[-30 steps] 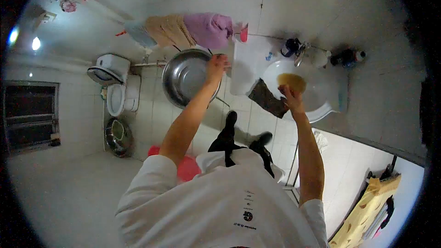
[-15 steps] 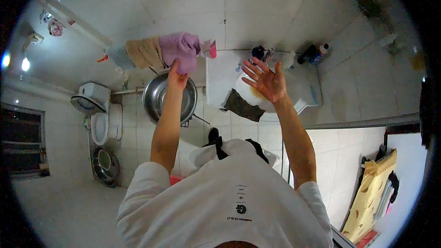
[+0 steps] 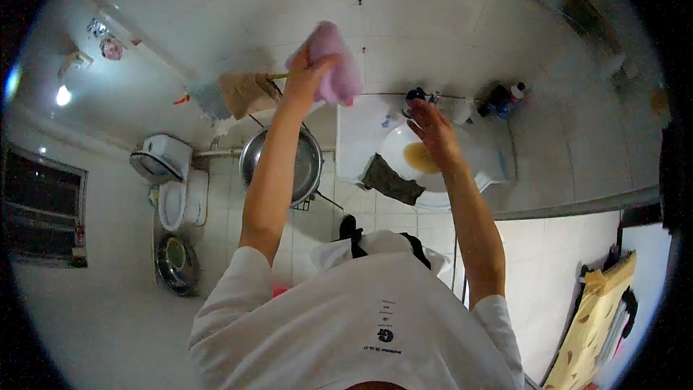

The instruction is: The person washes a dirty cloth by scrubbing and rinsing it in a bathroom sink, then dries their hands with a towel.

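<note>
Up by the tiled wall, my left hand [image 3: 306,79] is closed on a lilac towel [image 3: 339,65], which is bunched and slightly blurred. A tan towel [image 3: 242,94] hangs on the wall rail just left of it. My right hand [image 3: 437,133] is over the white sink [image 3: 354,126], near the tap [image 3: 426,95], its fingers loosely bent and apart with nothing in them. Brownish water [image 3: 420,159] lies in the sink bowl. A dark, wet-looking cloth [image 3: 393,182] is draped across the sink's front left edge.
Below the rail, a metal basin [image 3: 309,166] stands on a stand left of the sink. Dark bottles [image 3: 498,101] are at the sink's back right corner. A toilet [image 3: 172,202] and another basin [image 3: 177,263] are farther left. Yellow fabric [image 3: 595,318] hangs at the right.
My left hand has taken the lilac towel off the rail and moved it up and right. My right hand has turned, its fingers now more bent. The view has shifted slightly.
</note>
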`<state>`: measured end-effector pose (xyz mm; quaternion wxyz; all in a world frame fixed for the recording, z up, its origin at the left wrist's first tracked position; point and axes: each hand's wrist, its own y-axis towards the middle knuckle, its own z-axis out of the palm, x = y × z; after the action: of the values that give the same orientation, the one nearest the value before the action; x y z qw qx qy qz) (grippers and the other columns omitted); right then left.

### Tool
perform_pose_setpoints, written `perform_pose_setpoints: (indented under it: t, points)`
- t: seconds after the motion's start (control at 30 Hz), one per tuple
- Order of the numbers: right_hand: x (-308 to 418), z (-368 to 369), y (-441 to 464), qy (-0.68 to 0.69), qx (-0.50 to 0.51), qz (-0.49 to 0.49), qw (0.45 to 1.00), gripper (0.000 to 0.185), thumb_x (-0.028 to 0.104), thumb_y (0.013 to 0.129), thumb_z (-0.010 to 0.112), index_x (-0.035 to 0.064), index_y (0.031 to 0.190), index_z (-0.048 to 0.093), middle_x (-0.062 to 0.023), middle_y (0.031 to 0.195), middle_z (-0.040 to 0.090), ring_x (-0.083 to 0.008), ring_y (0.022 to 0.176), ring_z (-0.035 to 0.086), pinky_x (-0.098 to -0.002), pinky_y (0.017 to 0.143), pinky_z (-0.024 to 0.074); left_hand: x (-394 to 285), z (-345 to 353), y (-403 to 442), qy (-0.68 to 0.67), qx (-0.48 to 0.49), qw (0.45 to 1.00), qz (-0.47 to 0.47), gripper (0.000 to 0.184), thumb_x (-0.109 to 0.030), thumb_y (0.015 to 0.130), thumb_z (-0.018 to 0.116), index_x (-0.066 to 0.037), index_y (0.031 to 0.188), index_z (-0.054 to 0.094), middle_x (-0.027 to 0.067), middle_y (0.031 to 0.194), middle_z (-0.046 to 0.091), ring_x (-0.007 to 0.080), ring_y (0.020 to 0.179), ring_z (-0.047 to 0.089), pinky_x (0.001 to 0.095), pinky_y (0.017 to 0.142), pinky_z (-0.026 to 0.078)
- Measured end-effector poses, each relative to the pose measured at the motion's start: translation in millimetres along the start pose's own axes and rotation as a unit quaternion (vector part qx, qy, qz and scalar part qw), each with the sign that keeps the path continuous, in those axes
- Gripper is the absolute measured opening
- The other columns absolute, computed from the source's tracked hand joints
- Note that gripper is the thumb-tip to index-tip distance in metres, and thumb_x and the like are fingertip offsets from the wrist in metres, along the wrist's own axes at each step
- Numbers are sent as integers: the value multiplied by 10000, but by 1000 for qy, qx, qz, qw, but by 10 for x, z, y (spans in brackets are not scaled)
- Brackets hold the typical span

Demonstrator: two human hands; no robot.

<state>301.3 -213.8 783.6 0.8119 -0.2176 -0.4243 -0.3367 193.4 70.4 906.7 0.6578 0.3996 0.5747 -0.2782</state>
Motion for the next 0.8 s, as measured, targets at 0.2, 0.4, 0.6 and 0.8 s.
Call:
perform_pose_setpoints:
  t: [0.2,0.4,0.6,0.8]
  points:
    - [-60,223,-286,16,-30,-48,998,543,334,927,584,42,1367,458,-104,1354,506,-244,1236,497,-413,1059,404,-119,1101,-804,188,431,883,22,657,-419,857,706,-25,1331,481,128,1235,601,227,1108,589,356,973,469]
    - [-203,271,-655,-701,-173,-429,543,600,271,828,630,20,1346,460,-183,1274,527,-342,1090,553,-428,907,455,410,1524,-970,-497,273,780,-265,658,-561,986,327,-42,1380,417,175,1320,535,315,1244,518,395,1012,474]
    - [131,564,-922,-650,-132,-273,697,759,378,750,711,7,1355,443,-201,1276,534,-342,1103,555,-429,882,455,436,1804,-1037,-591,196,761,-183,600,-509,1004,332,-54,1386,420,169,1412,454,313,1334,418,428,1064,419]
    - [348,808,-984,-479,-28,-196,855,775,384,712,756,15,1320,447,-165,1322,507,-288,1197,514,-399,945,443,306,1650,-1049,267,48,916,296,482,-366,887,566,-33,1236,555,142,1318,530,346,1229,479,440,1043,379]
